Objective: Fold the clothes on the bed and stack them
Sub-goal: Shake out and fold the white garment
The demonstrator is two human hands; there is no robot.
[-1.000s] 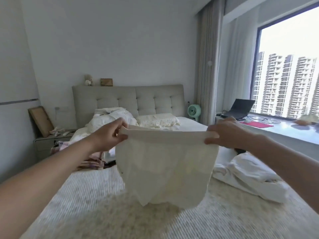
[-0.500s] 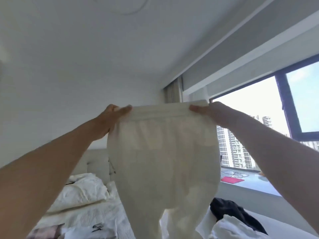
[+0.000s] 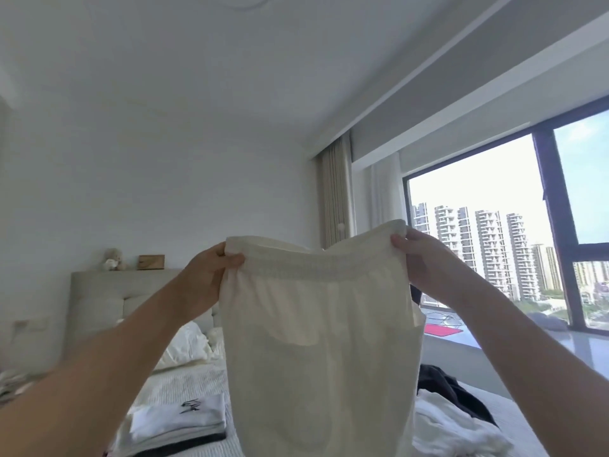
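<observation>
I hold up a pair of cream trousers by the elastic waistband, in front of my face. My left hand pinches the waistband's left end, my right hand grips its right end. The legs hang straight down and out of the frame at the bottom. On the bed at lower left lies a stack of folded clothes with a white top bearing a black mark. At lower right lie a crumpled white garment and a black garment.
Pillows and a padded headboard stand at the far end of the bed. A window ledge with a red mat runs along the right under a large window.
Both hands raised the trousers from low over the bed to high overhead, then lowered them a little. The view tilted up, then back down, so the headboard shows again.
</observation>
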